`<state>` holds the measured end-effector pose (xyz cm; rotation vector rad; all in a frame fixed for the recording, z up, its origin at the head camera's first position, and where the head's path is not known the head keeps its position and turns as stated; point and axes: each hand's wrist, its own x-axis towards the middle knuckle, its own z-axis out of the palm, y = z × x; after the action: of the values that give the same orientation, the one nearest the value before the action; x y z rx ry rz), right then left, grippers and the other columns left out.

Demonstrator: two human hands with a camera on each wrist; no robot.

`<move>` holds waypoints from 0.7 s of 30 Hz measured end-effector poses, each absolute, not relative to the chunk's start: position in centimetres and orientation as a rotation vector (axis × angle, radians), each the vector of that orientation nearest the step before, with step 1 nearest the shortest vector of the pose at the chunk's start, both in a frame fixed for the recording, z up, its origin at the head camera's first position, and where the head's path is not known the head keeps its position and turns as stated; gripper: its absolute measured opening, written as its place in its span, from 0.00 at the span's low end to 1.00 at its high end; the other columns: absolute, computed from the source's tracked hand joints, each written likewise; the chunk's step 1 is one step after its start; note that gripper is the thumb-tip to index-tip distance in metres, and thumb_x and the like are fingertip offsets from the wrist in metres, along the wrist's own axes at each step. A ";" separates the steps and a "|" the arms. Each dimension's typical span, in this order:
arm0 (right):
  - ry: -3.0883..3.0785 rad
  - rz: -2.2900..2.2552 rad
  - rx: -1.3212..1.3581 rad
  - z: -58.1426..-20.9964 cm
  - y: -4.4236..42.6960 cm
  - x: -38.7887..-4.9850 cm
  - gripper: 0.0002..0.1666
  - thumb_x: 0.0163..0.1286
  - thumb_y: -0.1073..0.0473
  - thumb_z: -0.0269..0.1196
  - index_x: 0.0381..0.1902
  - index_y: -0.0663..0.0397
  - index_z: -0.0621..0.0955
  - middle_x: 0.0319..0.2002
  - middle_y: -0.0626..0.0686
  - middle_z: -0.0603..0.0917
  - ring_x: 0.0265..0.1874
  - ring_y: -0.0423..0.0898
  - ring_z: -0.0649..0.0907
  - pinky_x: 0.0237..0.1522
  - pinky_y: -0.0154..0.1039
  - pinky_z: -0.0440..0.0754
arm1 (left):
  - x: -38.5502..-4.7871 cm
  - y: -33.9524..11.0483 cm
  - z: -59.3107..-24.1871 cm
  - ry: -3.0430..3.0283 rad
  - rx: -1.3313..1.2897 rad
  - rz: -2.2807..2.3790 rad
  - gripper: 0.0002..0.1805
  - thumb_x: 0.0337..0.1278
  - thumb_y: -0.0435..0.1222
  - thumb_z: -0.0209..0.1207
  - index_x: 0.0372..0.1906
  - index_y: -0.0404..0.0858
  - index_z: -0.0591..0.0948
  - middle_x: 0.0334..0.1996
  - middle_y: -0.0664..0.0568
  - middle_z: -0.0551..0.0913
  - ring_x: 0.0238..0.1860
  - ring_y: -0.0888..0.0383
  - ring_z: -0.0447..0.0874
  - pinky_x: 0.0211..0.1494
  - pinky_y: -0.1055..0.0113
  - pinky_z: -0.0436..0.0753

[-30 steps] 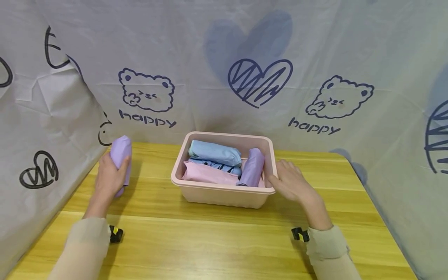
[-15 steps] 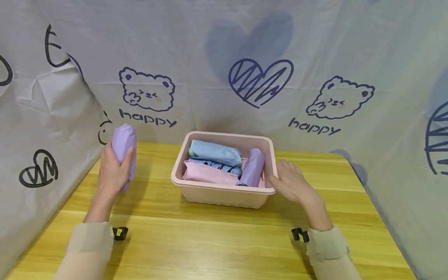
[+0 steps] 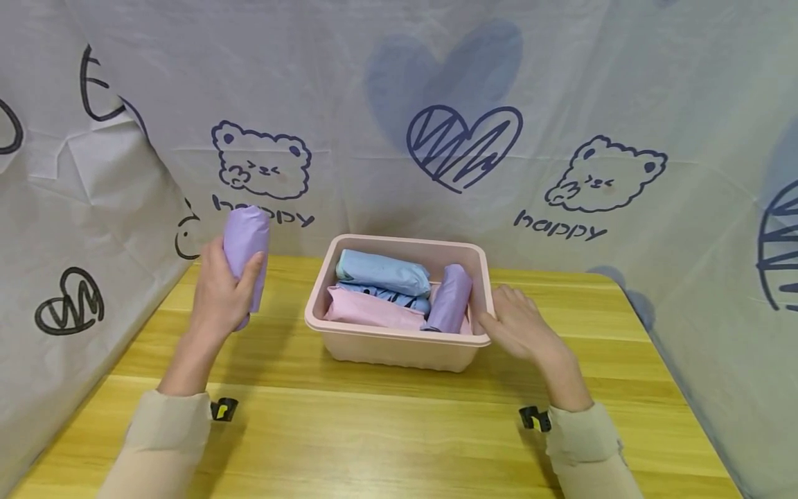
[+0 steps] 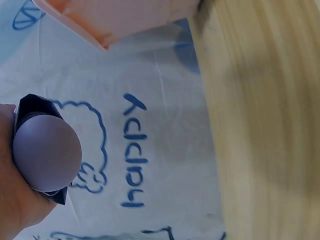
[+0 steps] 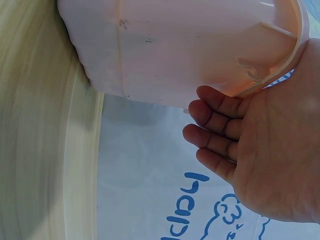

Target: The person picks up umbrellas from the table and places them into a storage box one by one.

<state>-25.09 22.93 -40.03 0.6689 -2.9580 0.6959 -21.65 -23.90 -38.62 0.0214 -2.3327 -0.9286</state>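
Note:
A lavender folded umbrella (image 3: 246, 242) stands nearly upright in my left hand (image 3: 219, 291), held above the table left of the bin. The left wrist view shows its round end (image 4: 47, 152) with dark folds of fabric around it. My right hand (image 3: 520, 322) holds the right rim of a pink plastic bin (image 3: 393, 350), thumb over the edge and fingers bent outside the wall. Inside lie a light blue folded umbrella (image 3: 383, 272), a blue patterned one (image 3: 389, 296), a pink one (image 3: 374, 310) and a purple one (image 3: 450, 298) along the right side.
The bin stands on a yellow wood-grain table (image 3: 349, 443), close to its back edge. A pale cloth (image 3: 374, 90) printed with hearts and bears hangs behind. Another stretch of white cloth (image 3: 81, 208) borders the left side.
My left hand has lifted the lavender umbrella and carried it right, towards the bin. My right hand and the bin have stayed in place.

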 end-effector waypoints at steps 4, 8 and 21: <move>-2.959 0.695 0.664 -40.1 23.0 -25.1 0.27 0.76 0.50 0.50 0.61 0.63 0.76 0.52 0.59 0.79 0.53 0.59 0.74 0.55 0.58 0.70 | -21.9 -22.7 -37.8 -2.362 -0.035 -0.893 0.40 0.74 0.50 0.55 0.75 0.27 0.58 0.57 0.28 0.69 0.48 0.34 0.74 0.49 0.36 0.75; -2.966 0.693 0.655 -40.2 23.0 -25.1 0.26 0.76 0.49 0.49 0.59 0.62 0.77 0.52 0.59 0.78 0.53 0.59 0.74 0.56 0.58 0.69 | -22.1 -21.4 -37.0 -2.403 -0.098 -0.855 0.40 0.74 0.52 0.55 0.76 0.29 0.58 0.55 0.30 0.70 0.46 0.35 0.75 0.46 0.37 0.77; -2.972 0.700 0.659 -40.0 23.0 -25.1 0.29 0.76 0.48 0.48 0.63 0.64 0.76 0.54 0.60 0.79 0.54 0.59 0.74 0.57 0.59 0.69 | -23.1 -17.8 -34.9 -2.419 -0.478 -0.602 0.36 0.69 0.45 0.63 0.73 0.33 0.65 0.50 0.36 0.74 0.43 0.43 0.74 0.41 0.44 0.79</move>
<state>-25.06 23.03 -39.99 0.6587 -2.9716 0.6999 -23.11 -17.77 -34.86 -0.4780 -2.4185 -0.6017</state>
